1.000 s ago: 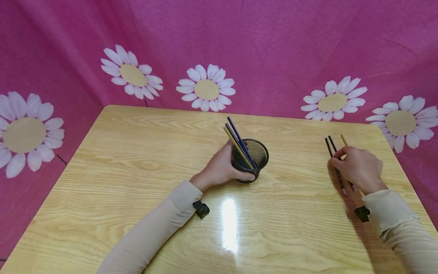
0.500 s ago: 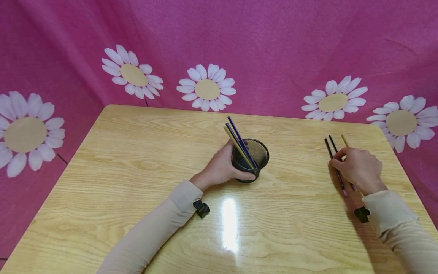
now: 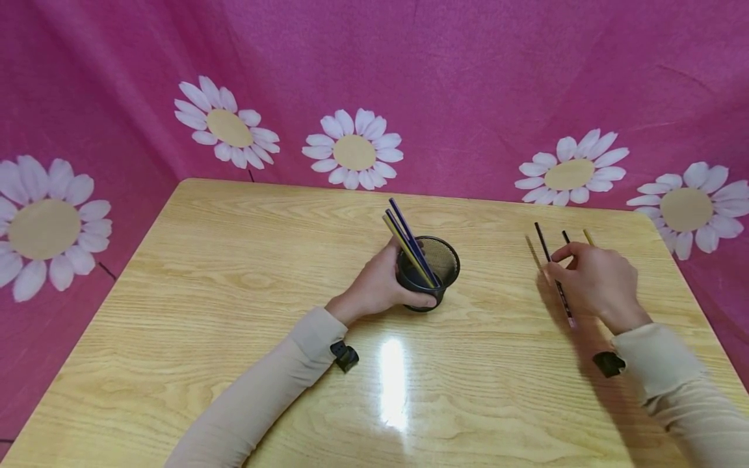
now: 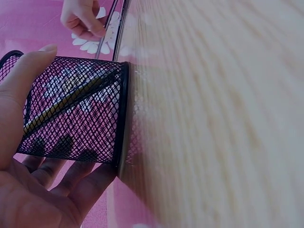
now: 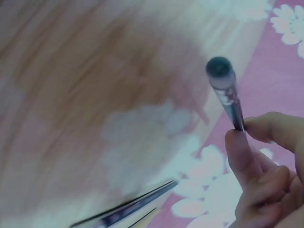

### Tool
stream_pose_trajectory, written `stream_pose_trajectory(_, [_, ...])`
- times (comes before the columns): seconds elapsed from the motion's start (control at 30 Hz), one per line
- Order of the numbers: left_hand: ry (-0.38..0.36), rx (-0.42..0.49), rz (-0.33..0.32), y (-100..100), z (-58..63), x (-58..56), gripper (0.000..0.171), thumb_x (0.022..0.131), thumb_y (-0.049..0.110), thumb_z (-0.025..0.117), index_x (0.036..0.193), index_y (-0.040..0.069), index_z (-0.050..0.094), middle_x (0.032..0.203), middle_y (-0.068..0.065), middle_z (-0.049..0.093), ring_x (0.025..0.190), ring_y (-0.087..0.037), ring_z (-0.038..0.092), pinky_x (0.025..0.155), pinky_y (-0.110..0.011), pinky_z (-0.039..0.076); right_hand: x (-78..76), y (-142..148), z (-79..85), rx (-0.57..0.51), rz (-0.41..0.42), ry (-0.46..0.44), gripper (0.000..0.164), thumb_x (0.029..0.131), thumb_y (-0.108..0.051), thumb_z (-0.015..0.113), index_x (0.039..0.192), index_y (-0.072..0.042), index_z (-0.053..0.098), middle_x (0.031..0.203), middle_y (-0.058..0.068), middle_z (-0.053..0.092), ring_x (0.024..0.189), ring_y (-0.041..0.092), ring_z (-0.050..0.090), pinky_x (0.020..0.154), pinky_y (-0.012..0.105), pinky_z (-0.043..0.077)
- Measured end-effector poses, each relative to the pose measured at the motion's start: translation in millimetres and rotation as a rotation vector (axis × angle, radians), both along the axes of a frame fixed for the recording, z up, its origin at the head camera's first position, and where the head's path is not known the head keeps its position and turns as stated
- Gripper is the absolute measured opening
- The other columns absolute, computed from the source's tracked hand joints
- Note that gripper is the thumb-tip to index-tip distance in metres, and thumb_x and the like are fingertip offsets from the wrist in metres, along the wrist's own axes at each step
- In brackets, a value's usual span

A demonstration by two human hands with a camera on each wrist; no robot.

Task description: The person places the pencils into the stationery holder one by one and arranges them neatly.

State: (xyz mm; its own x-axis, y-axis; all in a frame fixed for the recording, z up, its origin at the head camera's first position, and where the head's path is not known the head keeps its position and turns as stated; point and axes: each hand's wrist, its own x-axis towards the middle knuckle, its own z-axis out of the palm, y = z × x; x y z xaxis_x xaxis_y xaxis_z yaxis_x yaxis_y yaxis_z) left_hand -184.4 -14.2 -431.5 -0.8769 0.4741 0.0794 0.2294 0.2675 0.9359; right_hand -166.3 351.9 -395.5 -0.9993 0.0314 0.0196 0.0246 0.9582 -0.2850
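Observation:
A black mesh pencil cup [image 3: 443, 257] stands on the table, gripped around its side by my left hand [image 3: 374, 284]. Two blue pencils and a yellow pencil [image 3: 395, 236] lean in the cup toward the back left. At the right, the thumb and forefinger of my right hand [image 3: 605, 283] pinch a dark pencil [image 3: 543, 240] near its middle. Its shadow falls apart from it on the tabletop, and its pinkish end points toward me. Under the right hand lie another dark pencil [image 3: 565, 237] and a yellow pencil [image 3: 588, 236], both partly hidden by it.
The wood-grain table [image 3: 246, 260] reaches back to a pink cloth [image 3: 445, 84] printed with white daisies. A bright light reflection [image 3: 393, 383] lies on the tabletop in front of the cup. Small black devices are strapped at both wrists.
My right hand has taken up the leftmost dark pencil and moved a little left with it, off the tabletop. The left hand and the cup have stayed in place.

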Motion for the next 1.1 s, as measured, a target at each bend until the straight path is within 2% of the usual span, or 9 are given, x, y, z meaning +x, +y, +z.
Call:
stream_pose_trajectory(0.23, [0.01, 0.0, 0.002, 0.2, 0.3, -0.7, 0.104, 0.065, 0.019, 0.1, 0.15, 0.017, 0.04, 0.147, -0.009, 0.056, 0.125, -0.018, 0.059, 0.111, -0.034, 0.044, 2.4, -25.1, 7.5, -0.06, 0.108, 0.157, 0.022, 0.095, -0.029, 0.071, 0.104, -0.009, 0.075, 0.071, 0.002, 0.07, 0.052, 0.014, 0.052, 0.049, 0.033, 0.036])
stream_pose_trajectory(0.33, [0.008, 0.001, 0.004, 0.4, 0.5, -0.8, 0.105, 0.064, 0.019, 0.101, 0.15, 0.017, 0.04, 0.147, -0.008, 0.056, 0.124, -0.018, 0.06, 0.11, -0.034, 0.045, 3.5, -34.3, 9.6, -0.081, 0.144, 0.214, 0.019, 0.094, -0.027, 0.072, 0.104, -0.01, 0.075, 0.073, 0.003, 0.072, 0.05, 0.013, 0.051, 0.051, 0.033, 0.036])
stream_pose_trajectory(0.53, [0.008, -0.003, 0.009, 0.6, 0.2, -0.9, 0.104, 0.064, 0.019, 0.101, 0.149, 0.015, 0.04, 0.146, -0.009, 0.057, 0.123, -0.02, 0.061, 0.109, -0.035, 0.046, 4.1, -49.8, 12.3, -0.101, 0.2, 0.306, 0.017, 0.092, -0.025, 0.074, 0.103, -0.012, 0.075, 0.073, 0.003, 0.072, 0.045, 0.011, 0.046, 0.046, 0.032, 0.034])
stream_pose_trajectory(0.67, [0.004, -0.003, 0.004, 0.3, -0.2, -0.6, 0.104, 0.065, 0.019, 0.1, 0.15, 0.012, 0.04, 0.146, -0.011, 0.056, 0.122, -0.02, 0.061, 0.109, -0.035, 0.046, 3.3, -57.9, 13.7, -0.117, 0.216, 0.34, 0.016, 0.092, -0.025, 0.075, 0.103, -0.013, 0.075, 0.072, 0.002, 0.072, 0.044, 0.01, 0.045, 0.045, 0.031, 0.033])
stream_pose_trajectory(0.93, [-0.002, -0.019, 0.011, -0.6, -0.6, 0.0, 0.103, 0.065, 0.02, 0.1, 0.149, 0.014, 0.04, 0.145, -0.007, 0.056, 0.119, -0.018, 0.062, 0.108, -0.033, 0.046, 4.0, -75.4, 19.4, -0.185, 0.265, 0.374, 0.015, 0.091, -0.023, 0.078, 0.103, -0.014, 0.076, 0.07, -0.004, 0.07, 0.045, 0.004, 0.045, 0.045, 0.027, 0.034])
stream_pose_trajectory(1.1, [0.002, -0.017, 0.009, -0.5, -1.1, -0.3, 0.104, 0.065, 0.02, 0.1, 0.149, 0.011, 0.04, 0.146, -0.008, 0.056, 0.12, -0.019, 0.062, 0.109, -0.035, 0.046, 5.7, -85.9, 24.1, -0.236, 0.289, 0.379, 0.013, 0.091, -0.02, 0.079, 0.103, -0.016, 0.076, 0.068, -0.008, 0.068, 0.048, 0.005, 0.045, 0.045, 0.023, 0.035])
